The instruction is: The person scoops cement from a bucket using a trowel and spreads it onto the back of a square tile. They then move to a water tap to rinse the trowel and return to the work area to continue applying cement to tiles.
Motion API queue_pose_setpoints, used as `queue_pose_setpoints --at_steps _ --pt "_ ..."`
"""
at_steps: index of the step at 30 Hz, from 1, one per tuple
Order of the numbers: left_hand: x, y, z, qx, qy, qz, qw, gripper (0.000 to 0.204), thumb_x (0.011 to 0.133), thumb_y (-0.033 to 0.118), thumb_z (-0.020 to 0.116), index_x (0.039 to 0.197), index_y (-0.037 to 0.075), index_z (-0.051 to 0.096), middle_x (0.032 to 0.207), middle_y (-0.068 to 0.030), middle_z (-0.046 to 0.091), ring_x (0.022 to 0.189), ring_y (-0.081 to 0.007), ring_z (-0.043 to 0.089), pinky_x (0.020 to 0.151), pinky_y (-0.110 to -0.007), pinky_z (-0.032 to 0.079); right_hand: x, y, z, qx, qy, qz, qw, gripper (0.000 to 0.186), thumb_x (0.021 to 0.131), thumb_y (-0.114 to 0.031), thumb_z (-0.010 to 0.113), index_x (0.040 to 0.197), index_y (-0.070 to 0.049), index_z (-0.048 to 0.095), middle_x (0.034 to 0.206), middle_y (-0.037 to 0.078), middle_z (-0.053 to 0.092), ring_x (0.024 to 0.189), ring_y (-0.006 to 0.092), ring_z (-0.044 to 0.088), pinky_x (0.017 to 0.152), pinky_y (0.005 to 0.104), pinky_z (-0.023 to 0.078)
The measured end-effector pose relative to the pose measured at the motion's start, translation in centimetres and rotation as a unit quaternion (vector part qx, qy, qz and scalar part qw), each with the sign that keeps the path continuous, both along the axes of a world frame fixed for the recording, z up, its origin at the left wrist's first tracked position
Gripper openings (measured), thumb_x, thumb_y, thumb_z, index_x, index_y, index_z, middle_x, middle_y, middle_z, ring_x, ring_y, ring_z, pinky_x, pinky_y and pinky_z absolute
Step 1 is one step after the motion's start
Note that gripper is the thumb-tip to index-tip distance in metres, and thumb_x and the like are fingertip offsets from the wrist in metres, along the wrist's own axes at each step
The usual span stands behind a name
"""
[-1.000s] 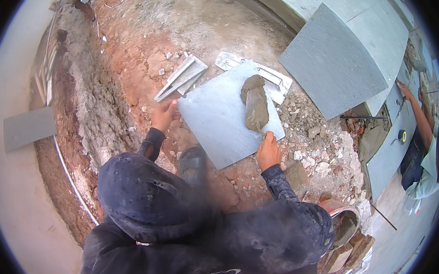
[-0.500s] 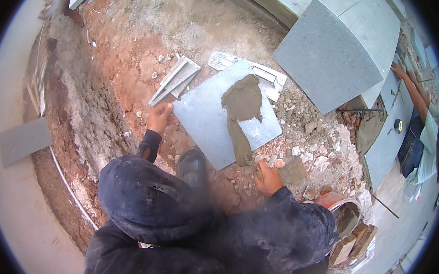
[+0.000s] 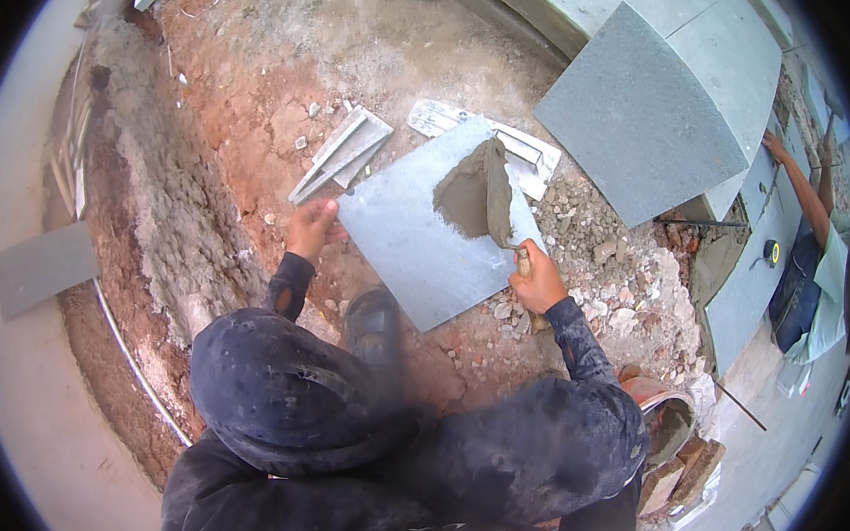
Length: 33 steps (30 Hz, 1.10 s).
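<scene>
A square grey tile [image 3: 398, 230] lies tilted before me, with a patch of wet mortar [image 3: 461, 198] on its upper right part. My left hand [image 3: 311, 231] pinches the tile's left corner. In my right hand [image 3: 540, 279] is a trowel by its wooden handle [image 3: 524, 262], just off the tile's right edge. The trowel's blade [image 3: 499, 194] is coated in mortar and rests along the right side of the patch; the metal under the mortar is hidden. What supports the tile from below cannot be seen.
Beyond the tile lie metal offcuts [image 3: 346, 156] and a white float [image 3: 433, 119]. A larger grey tile [image 3: 649, 119] leans at the upper right. A mortar-smeared bucket [image 3: 663, 398] and bricks [image 3: 693, 472] stand at lower right. Another person's arm [image 3: 802, 180] works at far right, near a tape measure [image 3: 771, 251].
My right hand has moved up and right with the trowel. Its blade has swung from the tile's lower edge up onto the mortar, which is now narrower. My left hand stays at the corner.
</scene>
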State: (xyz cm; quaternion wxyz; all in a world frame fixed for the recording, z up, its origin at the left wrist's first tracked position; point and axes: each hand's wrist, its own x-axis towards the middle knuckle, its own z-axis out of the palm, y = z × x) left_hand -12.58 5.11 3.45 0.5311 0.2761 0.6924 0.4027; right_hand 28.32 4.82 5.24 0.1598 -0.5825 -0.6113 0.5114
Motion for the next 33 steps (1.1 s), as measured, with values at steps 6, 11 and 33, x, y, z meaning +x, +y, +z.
queue_pose_setpoints --at_steps 6,11,33 --pt "0.3 0.3 0.6 0.001 -0.006 0.002 1.000 0.022 0.094 0.025 0.060 0.101 0.004 0.060 0.083 -0.0031 0.060 0.066 -0.0145 0.064 0.063 -0.029 0.059 -0.6 1.6 1.5 0.044 -0.048 0.072 0.995 0.034 0.072 -0.006 0.059 0.104 -0.002 0.047 0.078 0.022 0.058 0.078 0.0392 0.060 0.072 0.0415 0.047" --pt "-0.2 0.2 0.3 -0.007 -0.003 -0.002 1.000 0.026 0.094 0.024 0.060 0.105 0.001 0.058 0.088 -0.0068 0.062 0.070 -0.0165 0.065 0.064 -0.029 0.059 -1.8 2.4 2.5 0.042 -0.089 0.121 0.988 0.040 0.073 -0.006 0.059 0.111 -0.002 0.046 0.083 0.028 0.061 0.084 0.0465 0.060 0.075 0.0481 0.047" --pt "-0.2 0.0 -0.3 -0.001 -0.025 0.007 1.000 0.027 0.094 0.026 0.060 0.106 0.001 0.059 0.087 -0.0062 0.064 0.069 -0.0158 0.066 0.065 -0.029 0.060 -5.1 -2.1 1.7 0.145 -0.247 0.325 0.901 0.031 0.074 -0.002 0.056 0.103 -0.006 0.045 0.070 0.022 0.062 0.070 0.0426 0.061 0.061 0.0522 0.047"
